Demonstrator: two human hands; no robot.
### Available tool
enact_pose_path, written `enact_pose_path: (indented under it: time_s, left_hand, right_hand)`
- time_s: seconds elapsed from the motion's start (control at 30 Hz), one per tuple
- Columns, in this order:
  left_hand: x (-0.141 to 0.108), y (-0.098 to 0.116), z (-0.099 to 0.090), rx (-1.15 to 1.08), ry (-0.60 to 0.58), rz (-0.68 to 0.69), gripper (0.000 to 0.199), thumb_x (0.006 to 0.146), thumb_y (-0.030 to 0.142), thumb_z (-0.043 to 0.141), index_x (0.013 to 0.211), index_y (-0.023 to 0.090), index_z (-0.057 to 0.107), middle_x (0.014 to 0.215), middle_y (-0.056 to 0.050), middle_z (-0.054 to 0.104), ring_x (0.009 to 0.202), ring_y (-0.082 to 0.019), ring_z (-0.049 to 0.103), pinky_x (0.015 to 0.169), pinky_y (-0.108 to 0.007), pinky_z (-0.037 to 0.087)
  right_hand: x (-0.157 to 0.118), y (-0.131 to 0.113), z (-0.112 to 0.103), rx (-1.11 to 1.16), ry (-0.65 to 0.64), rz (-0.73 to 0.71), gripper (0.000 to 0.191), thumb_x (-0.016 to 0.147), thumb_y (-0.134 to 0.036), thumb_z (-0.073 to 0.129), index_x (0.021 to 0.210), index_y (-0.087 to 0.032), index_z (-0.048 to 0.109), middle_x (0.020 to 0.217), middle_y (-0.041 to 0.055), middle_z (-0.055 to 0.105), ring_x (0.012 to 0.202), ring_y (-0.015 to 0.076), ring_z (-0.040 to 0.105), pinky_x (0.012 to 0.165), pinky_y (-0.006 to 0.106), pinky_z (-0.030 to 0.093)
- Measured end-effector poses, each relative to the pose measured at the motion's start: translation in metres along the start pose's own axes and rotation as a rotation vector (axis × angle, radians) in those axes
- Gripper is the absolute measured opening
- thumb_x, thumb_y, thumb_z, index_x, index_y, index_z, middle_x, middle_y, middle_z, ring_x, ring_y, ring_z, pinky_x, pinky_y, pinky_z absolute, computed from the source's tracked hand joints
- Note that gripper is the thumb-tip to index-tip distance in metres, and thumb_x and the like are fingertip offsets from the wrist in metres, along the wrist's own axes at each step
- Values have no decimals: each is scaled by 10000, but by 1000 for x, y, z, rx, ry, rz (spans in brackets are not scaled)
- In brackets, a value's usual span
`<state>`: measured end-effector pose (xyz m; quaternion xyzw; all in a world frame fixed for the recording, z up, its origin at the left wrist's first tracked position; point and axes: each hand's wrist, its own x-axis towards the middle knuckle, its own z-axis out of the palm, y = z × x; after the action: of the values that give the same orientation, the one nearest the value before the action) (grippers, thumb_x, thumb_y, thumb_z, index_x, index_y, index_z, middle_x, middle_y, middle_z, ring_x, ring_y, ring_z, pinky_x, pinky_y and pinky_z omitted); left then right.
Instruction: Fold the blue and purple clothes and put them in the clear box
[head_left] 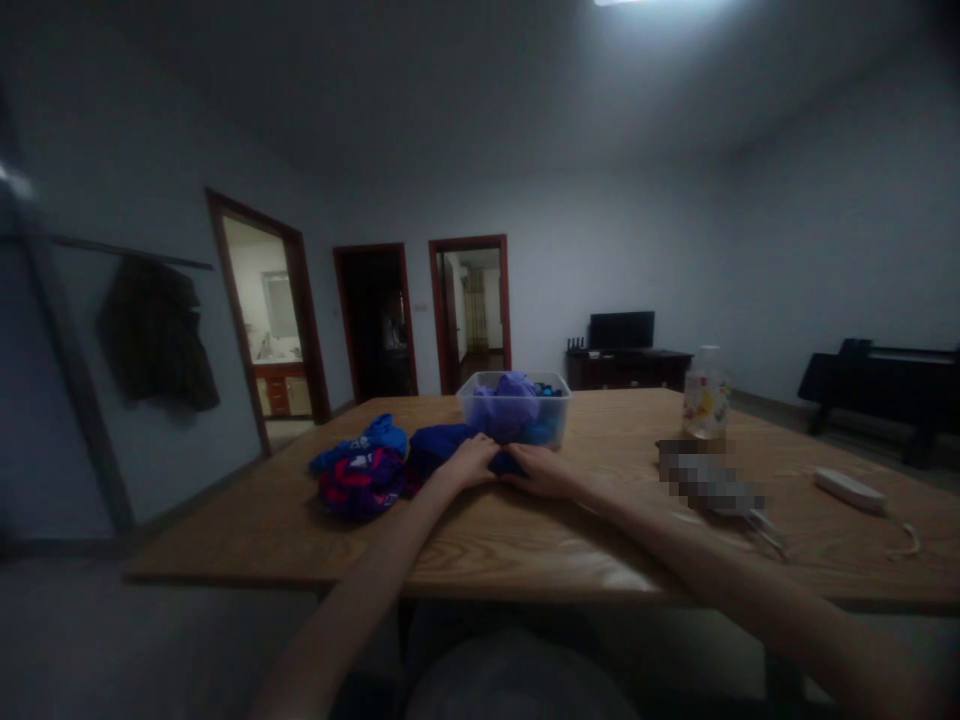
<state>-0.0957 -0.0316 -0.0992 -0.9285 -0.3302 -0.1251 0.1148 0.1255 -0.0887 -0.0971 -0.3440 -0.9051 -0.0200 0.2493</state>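
Both hands are at the middle of the wooden table (600, 545), close together on a dark blue cloth (439, 442). My left hand (476, 460) is closed on the cloth, its fingers bent over it. From the right, my right hand (538, 470) grips the same cloth, with a dark fold showing between the hands. Just behind them stands a clear plastic bin (555, 408) holding a purple cloth (512, 400) and other blue and dark pieces. Left of my hands lie a crumpled purple and pink patterned cloth (364, 482) and a bright blue cloth (384, 433).
On the table's right side stand a clear jar (705, 400) with fruit pictures, a blurred-out grey object (709, 480) and a white power strip (849, 490) with a cord. Beyond are doorways, a screen (622, 330) on a dark cabinet, and a hanging jacket (159, 332).
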Motion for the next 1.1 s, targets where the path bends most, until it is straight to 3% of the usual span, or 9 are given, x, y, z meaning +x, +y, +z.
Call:
enact_pose_path:
  time_s: [1.1]
  left_hand:
    - [-2,7,4,57,-52,-54,459,842,305,711,1256,161,575,1274,-133,613,1223,-294,526,1054,-398,447]
  right_hand:
    - [1,-4,-2,-78,-18,-14,494,975,-506,551,1304,-138,555,1239,177,676,1120,307,667,977,402,511]
